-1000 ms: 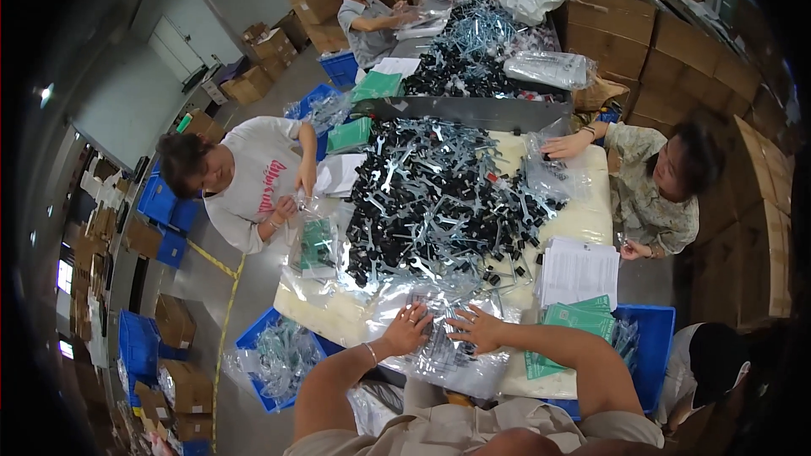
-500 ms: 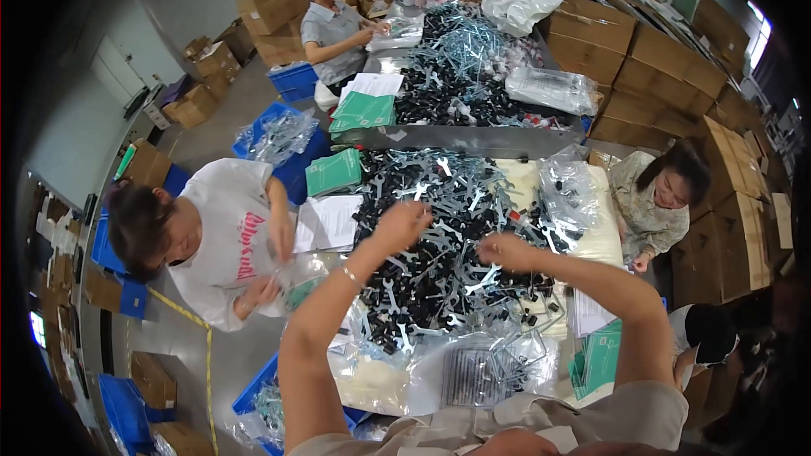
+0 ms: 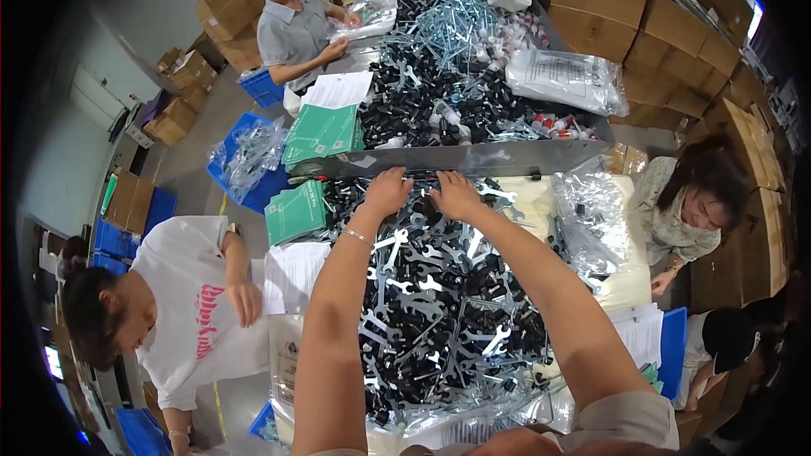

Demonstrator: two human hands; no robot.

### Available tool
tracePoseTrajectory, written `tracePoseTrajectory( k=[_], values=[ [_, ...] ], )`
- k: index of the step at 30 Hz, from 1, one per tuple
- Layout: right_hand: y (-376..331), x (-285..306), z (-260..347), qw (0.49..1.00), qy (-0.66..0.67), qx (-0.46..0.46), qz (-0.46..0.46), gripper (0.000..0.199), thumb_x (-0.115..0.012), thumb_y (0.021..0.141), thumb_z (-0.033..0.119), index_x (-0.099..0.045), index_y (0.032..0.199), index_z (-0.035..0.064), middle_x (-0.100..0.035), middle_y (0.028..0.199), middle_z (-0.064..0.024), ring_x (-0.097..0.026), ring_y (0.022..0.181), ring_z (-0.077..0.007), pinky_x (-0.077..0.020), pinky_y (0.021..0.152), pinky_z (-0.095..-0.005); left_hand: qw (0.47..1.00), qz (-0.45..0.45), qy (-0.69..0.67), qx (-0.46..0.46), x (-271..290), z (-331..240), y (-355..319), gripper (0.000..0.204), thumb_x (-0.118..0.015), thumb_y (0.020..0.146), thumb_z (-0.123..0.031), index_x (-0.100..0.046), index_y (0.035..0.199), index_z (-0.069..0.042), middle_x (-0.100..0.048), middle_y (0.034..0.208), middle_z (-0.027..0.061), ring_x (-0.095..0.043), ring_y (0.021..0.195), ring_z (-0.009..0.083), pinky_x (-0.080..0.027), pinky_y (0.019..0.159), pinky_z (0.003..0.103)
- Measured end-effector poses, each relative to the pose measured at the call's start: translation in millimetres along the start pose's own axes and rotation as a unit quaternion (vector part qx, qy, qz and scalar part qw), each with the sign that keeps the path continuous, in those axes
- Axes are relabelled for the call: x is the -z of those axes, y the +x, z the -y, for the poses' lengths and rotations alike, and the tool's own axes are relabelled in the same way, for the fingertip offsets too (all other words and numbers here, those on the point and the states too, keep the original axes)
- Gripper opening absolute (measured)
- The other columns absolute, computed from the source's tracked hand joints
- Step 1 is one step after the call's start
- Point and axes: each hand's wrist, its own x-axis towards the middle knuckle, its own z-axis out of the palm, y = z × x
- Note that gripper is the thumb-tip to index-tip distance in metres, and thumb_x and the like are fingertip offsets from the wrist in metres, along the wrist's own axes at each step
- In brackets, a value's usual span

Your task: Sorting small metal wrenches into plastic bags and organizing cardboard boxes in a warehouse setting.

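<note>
Both my arms stretch across a heap of silver open-ended wrenches (image 3: 429, 283) mixed with small black parts (image 3: 405, 350). My left hand (image 3: 389, 192) lies at the far side of the heap, close to the grey metal edge (image 3: 507, 154), its fingers pointing forward and pressed into the parts. Just right of it, my right hand (image 3: 456, 195) rests there too, its fingers spread. No held item shows in either hand, though the fingertips are partly hidden among the parts.
Beyond the metal edge lies another heap of black parts and metal rods (image 3: 452, 29). Green booklets (image 3: 296, 213) and paper sheets (image 3: 291, 277) lie at left. Clear plastic bags (image 3: 589, 215) are at right. Co-workers stand left, far left and right; cardboard boxes (image 3: 701, 42) are stacked behind.
Both hands have moved forward from above the middle of the heap to its far edge, and come closer together. My view has shifted forward. The left co-worker's hands have moved.
</note>
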Motion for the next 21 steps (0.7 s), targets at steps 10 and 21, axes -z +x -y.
tracePoseTrajectory(
  k=[10,21],
  values=[
    [21,-15,-4,0.993,-0.048,0.018,-0.105,0.038,-0.048,0.081,0.032,-0.059,0.090,-0.0027,-0.048,0.101,-0.0159,-0.043,0.101,-0.0306,-0.0368,0.087,-0.0389,0.972,0.007,0.235,-0.006,-30,-15,25,0.038,-0.044,0.082,-0.042,-0.063,0.085,-0.010,-0.059,0.086,0.0148,-0.058,0.078,0.0303,-0.045,0.067,0.045],
    [0,68,34,0.994,-0.013,0.104,0.006,0.033,-0.049,0.077,0.029,-0.058,0.093,0.0015,-0.055,0.101,-0.0166,-0.051,0.098,-0.0297,-0.0407,0.082,-0.0396,0.976,-0.035,0.210,-0.038,-26,6,-2,0.030,-0.046,0.081,-0.037,-0.059,0.086,-0.011,-0.058,0.082,0.0132,-0.058,0.071,0.0317,-0.043,0.062,0.046]
  ],
)
